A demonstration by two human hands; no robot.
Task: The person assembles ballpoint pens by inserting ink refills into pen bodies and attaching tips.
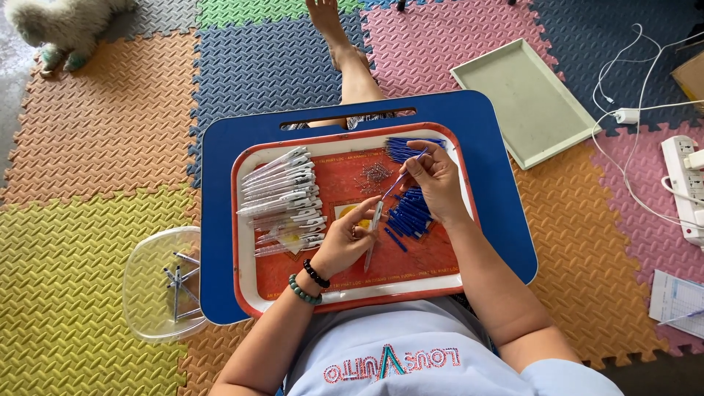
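A blue lap table (499, 220) carries a red tray (411, 275) over a bright foam-mat floor (95, 132) — left hand (345, 246) pinches a clear pen barrel (374, 235), right hand (436, 176) grips a blue refill (400, 180).

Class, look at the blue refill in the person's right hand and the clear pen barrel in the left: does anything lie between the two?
Nothing visible does. The right hand holds the blue refill angled down to the clear pen barrel in the left hand, over the red tray.

A clear pen barrel (374, 233) tilts upright over the red tray, a thin blue refill (405, 174) slanting into its top.
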